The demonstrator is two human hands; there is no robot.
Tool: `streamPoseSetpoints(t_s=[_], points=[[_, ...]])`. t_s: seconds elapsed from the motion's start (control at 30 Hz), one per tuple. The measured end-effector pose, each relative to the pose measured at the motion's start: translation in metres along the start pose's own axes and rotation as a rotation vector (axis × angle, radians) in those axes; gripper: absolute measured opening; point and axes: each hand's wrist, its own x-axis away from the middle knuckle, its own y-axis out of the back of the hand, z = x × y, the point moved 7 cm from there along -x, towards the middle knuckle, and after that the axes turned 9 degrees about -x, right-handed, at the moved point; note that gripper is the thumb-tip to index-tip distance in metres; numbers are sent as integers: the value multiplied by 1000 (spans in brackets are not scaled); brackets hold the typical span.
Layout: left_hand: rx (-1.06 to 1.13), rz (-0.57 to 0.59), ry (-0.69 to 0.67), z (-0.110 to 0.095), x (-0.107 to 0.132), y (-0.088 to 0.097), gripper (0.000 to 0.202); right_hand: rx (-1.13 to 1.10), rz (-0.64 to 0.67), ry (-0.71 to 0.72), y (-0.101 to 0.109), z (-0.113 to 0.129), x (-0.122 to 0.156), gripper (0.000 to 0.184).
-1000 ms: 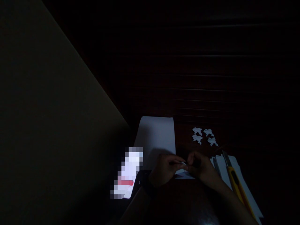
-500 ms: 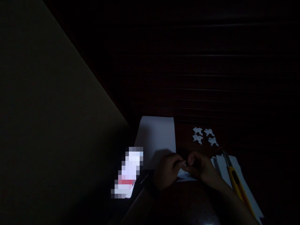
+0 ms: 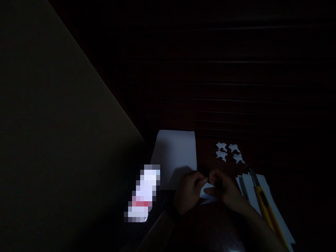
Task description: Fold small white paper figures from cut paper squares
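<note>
- The left hand (image 3: 187, 192) pinches the folded paper (image 3: 203, 193) at its upper edge.
- The right hand (image 3: 225, 189) grips it also, thumb over it.
- The paper is between both hands, its lower part showing below the fingertips.

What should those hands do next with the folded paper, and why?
Probably press the crease flat: the left hand and right hand both have fingers on the folded paper, and a pointed flap shows at its near edge. Dim light hides finer folds.

Folded paper (image 3: 203, 194) is white; the cutter (image 3: 264, 206), yellow; the table (image 3: 207, 225), reddish-brown.
</note>
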Motion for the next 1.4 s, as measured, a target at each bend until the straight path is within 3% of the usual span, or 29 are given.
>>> streamPoseSetpoints(t_s=[0.3, 0.53, 0.97, 1.23, 1.4], points=[[-9, 36, -79, -12, 0, 5, 19, 12, -55, -22, 4, -11, -1, 28], [134, 83, -156, -13, 3, 2, 17, -88, 4, -106, 5, -13, 1, 29], [116, 91, -82, -11, 5, 5, 16, -109, 29, -130, 8, -11, 1, 28], [78, 173, -77, -11, 6, -2, 17, -190, 17, -165, 8, -19, 3, 27], [-99, 130, -119, -14, 5, 0, 25, -159, -2, -154, 12, -19, 3, 26]])
